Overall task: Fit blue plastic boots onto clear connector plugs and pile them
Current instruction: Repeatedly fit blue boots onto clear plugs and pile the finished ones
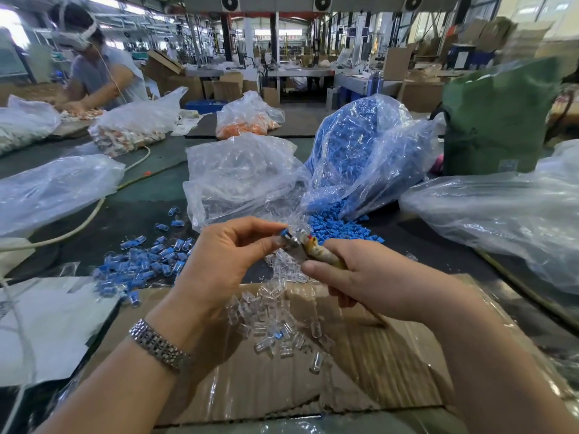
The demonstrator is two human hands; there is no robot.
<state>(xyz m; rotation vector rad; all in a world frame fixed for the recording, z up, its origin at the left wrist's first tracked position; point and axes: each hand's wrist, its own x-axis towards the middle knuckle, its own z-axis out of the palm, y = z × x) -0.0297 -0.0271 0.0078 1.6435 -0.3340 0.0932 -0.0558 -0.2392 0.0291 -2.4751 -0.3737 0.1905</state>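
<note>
**A:** Head view, item one?

**B:** Left hand [228, 261], just above the far edge of the cardboard sheet [360, 349]. Thumb and forefinger pinch a blue boot [285, 233] with a clear connector plug [294, 240] at its mouth; how far the plug is seated I cannot tell.

**A:** Item two?

**B:** Right hand [369, 277], also above the sheet's far edge, just right of the left hand. Fingers curled round a yellowish stick-like tool [322, 253]; its tip meets the plug.

**A:** The relation that matters?

**B:** The plug lies between the two hands, off the left fingertips and at the tool's tip. The tool's long axis runs down-right from the plug into the right palm. My judgement: the push goes along that line, the left hand bracing.

**A:** Stock?

**B:** Loose clear plugs [275, 327] on the sheet, near its middle. Finished pile [147, 261] left of the sheet's far corner. Loose blue boots [338, 227] beyond the sheet, spilling from a clear bag [354, 151]. Bag of clear plugs [238, 177] left of that.

**A:** Brands, labels, writing?

**B:** None legible. The green bag [498, 120], far right beyond the sheet, bears a small mark too blurred to read.
</note>
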